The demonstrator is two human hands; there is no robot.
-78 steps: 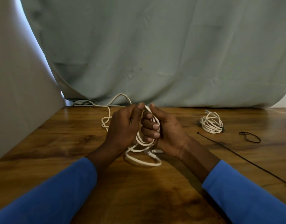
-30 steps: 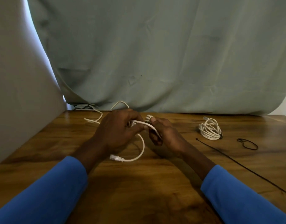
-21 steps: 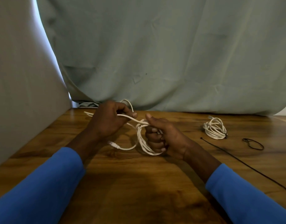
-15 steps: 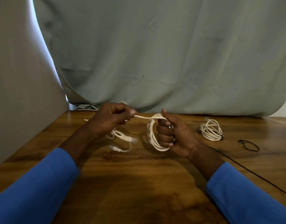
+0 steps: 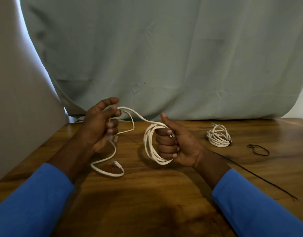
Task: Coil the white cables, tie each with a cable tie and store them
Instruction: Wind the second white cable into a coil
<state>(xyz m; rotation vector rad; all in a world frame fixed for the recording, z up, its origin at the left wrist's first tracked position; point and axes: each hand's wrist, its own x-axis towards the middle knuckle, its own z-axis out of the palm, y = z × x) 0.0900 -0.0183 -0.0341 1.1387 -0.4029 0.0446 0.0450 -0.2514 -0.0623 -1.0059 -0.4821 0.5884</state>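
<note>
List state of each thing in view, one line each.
white cable: partly coiled, tail loose on table
left hand: holds the loose run
right hand: grips the coil
second cable: coiled, tied, lying on table
straight cable tie: unfastened, flat on table
black loop: closed, lying on table

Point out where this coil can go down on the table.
Barest: table near the front edge, between the left sleeve and right sleeve, nearer than the loose cable tail. Also the strip between the right hand and the tied coil. Crowded: right side, where the tied coil, black loop and long cable tie lie.
</note>
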